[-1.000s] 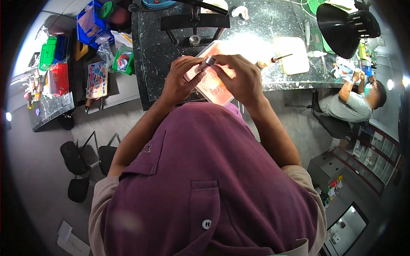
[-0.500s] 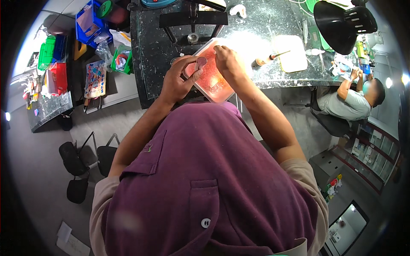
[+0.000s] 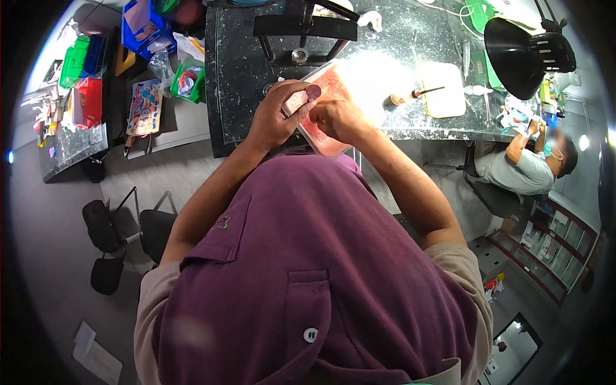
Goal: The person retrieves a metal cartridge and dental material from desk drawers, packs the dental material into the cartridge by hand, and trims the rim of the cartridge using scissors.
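My left hand is closed around a small pinkish piece with a round, darker pink end; its exact kind cannot be made out. Close beside that piece, my right hand has its fingers curled together, and whatever they may pinch is hidden. Both hands are over or at the edge of a shallow pale tray holding pink, grainy material. To the right, a small amber bottle stands on the bench, with a thin dark-tipped tool by its top.
A black stand rises behind the tray. A pale, yellow-edged plate lies to the right under a black lamp. Blue and green bins are at the left. Another person sits at the bench's far right.
My right hand has come down and left from the tray's far part to beside the pinkish piece. My left hand still holds that piece. The whole view has shifted slightly.
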Motion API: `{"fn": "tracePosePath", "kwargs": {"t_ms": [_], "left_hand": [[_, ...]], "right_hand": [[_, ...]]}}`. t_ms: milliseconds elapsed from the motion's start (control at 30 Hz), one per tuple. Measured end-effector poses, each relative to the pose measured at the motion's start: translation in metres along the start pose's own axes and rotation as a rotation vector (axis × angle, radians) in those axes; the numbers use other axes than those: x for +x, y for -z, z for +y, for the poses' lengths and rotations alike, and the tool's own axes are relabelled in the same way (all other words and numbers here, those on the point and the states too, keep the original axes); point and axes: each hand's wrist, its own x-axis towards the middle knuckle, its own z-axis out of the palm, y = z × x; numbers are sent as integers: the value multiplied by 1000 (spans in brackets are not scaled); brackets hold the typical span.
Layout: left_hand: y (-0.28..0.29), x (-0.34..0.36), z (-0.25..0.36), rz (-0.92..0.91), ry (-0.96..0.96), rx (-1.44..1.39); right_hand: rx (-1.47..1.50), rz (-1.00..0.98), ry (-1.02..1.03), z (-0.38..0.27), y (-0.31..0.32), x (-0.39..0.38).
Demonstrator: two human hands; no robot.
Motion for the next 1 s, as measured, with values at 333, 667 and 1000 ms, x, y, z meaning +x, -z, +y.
{"fn": "tracePosePath", "kwargs": {"t_ms": [333,667,1000], "left_hand": [[-7,2,-3,18,58,-212],[-1,12,-8,145,265,93],[-6,5,-11,147,515,83]], "right_hand": [[-69,-1,-90,-6,-1,8],[262,129,-423,-22,39,-4],[246,290,-449,-48,90,-9]]}}
